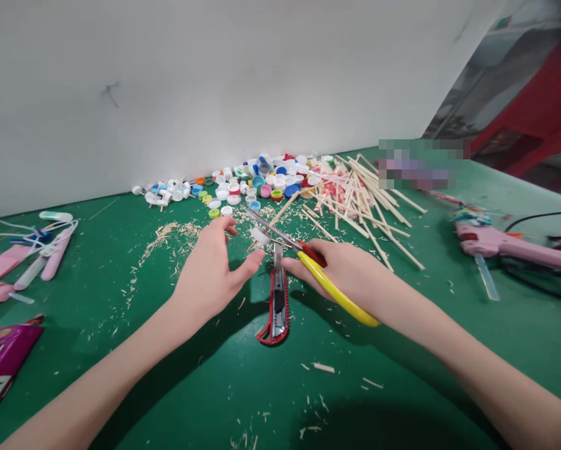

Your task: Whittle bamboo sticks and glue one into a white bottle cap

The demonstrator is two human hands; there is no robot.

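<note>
My right hand (329, 262) holds a pair of scissors (322, 278) with yellow and red handles. Its blades are parted and point forward and to the left. A small white piece (260, 235) shows by the blades; I cannot tell whether they touch it. My left hand (214, 262) is beside that piece, thumb and fingers apart, holding nothing. Below the blades, a red utility knife (278, 300) lies on the green table (167, 387). One wooden stick (284, 209) lies just beyond the scissors.
Many coloured bottle caps (266, 181) are heaped along the white wall (214, 94). Wooden sticks (374, 200) are piled to their right, and shavings (177, 234) are scattered about. A pink glue gun (515, 244) lies at right; a magenta device (8, 362) is at left.
</note>
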